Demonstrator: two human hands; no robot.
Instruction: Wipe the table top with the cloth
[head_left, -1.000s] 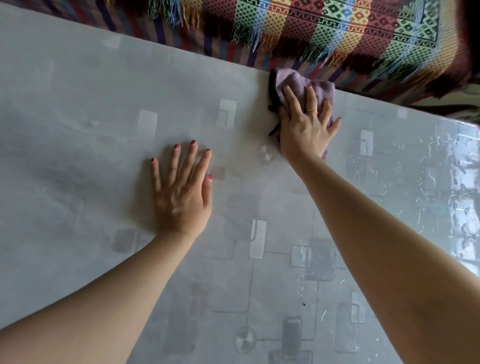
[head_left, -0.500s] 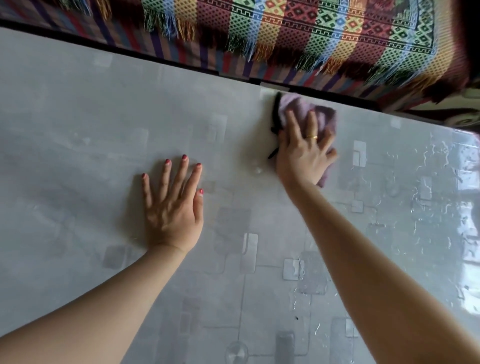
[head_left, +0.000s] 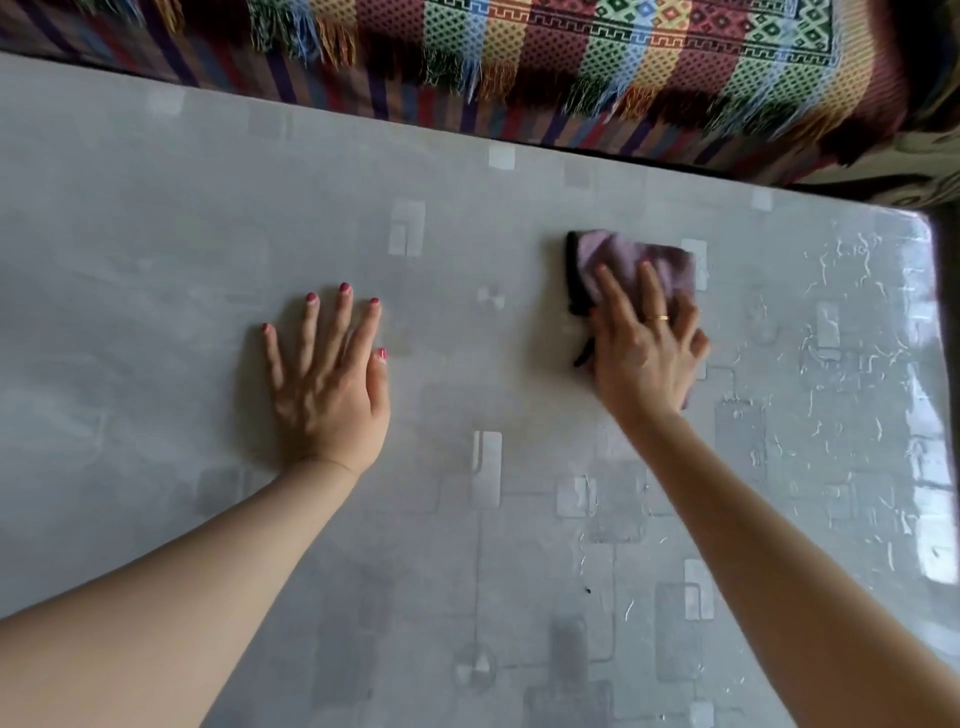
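— Fingers (head_left: 613, 296) of the right hand (head_left: 647, 353) lie fairly straight and slightly bent over the purple cloth (head_left: 631, 262), pressing it flat on the bench (head_left: 156, 234); are they curled round it?

— No, they press down on top of it, a ring on one of them. That cloth, dark along its left edge, sits right of centre, near the far edge.

— And the other?

— Left hand (head_left: 327, 384) rests palm down on the bare bench, fingers spread and relaxed, well apart from the cloth. A fringed patterned blanket (head_left: 623, 57) hangs beyond the far edge
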